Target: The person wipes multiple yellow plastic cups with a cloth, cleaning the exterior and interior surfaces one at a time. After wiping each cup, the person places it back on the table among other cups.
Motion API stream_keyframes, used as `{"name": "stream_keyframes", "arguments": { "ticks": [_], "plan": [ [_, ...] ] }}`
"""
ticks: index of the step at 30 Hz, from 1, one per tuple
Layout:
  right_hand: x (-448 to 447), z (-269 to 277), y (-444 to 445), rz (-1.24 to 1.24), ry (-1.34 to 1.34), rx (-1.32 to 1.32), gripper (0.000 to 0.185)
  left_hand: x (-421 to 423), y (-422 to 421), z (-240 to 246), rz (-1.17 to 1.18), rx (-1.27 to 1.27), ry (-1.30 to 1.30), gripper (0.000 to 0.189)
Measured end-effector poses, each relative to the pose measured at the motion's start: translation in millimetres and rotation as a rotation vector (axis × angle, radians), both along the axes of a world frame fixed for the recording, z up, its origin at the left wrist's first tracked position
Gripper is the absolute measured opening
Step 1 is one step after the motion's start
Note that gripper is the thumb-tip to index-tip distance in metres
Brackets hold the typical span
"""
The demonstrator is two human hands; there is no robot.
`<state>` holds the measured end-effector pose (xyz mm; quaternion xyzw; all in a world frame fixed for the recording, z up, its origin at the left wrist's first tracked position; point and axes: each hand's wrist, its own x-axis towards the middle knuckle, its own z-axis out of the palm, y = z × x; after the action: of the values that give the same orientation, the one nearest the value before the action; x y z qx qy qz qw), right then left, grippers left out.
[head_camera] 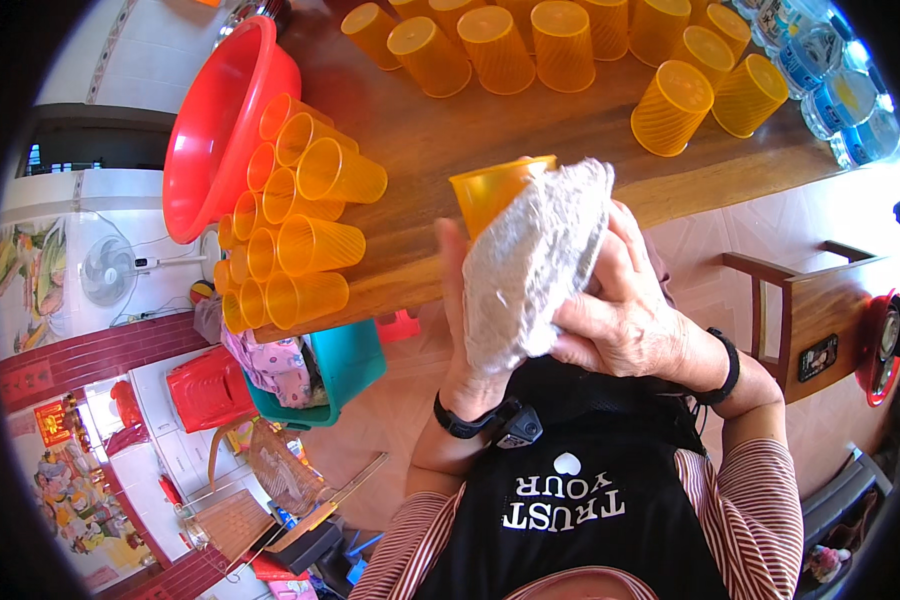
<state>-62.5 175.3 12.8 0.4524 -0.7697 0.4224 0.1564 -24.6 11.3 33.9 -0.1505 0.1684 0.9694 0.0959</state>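
A yellow-orange translucent plastic cup [491, 191] is held over the table's front edge, its rim turned away from me. A crumpled whitish cloth [536, 262] covers most of its near side. My left hand [456, 322] is wrapped around the cup and cloth from the left, with much of the palm hidden behind the cloth. From the right, my right hand [622, 307] grips the cloth with bent fingers, pressing it against the cup. How far the cloth reaches inside the cup cannot be seen.
Cups lying on their sides [311, 240] are grouped at the wooden table's [450, 127] left end, beside a red basin [217, 142]. Several upside-down cups [562, 49] stand at the back. Bottles [832, 82] line the right end. A wooden chair [825, 322] stands right, a teal bin [352, 367] left.
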Motion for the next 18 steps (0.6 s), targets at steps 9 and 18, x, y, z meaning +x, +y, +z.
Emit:
{"name": "stream_keyframes", "arguments": {
  "ticks": [9, 18],
  "plan": [
    [-8, 3, -2, 0.117, -0.24, -0.185, 0.06, 3, 17, -39, 0.012, -0.303, 0.025, 0.077],
    [-8, 25, 7, 0.245, -0.787, -0.401, 0.068, 4, 30, -38, 0.174, -0.584, 0.224, 0.079]
  ]
}}
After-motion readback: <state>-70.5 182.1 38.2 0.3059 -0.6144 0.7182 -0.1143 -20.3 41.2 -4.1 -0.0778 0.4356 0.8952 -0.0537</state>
